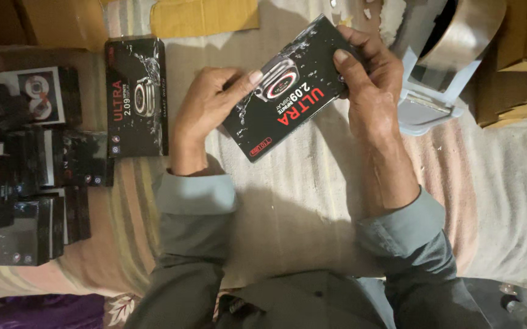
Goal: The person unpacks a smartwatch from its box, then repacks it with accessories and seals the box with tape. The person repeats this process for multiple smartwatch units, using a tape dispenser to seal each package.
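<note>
Black watch box point(291, 88) held tilted above the striped cloth point(312, 201), left hand point(205, 116) and right hand point(367, 76) fingers gripping opposite edges. More black boxes point(32, 176) stack well off left, tape dispenser point(440, 67) crowds the right hand.

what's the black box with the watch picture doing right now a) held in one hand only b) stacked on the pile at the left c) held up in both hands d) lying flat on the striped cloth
c: the black box is gripped by the left hand and the right hand at opposite ends, above the striped cloth.
</note>
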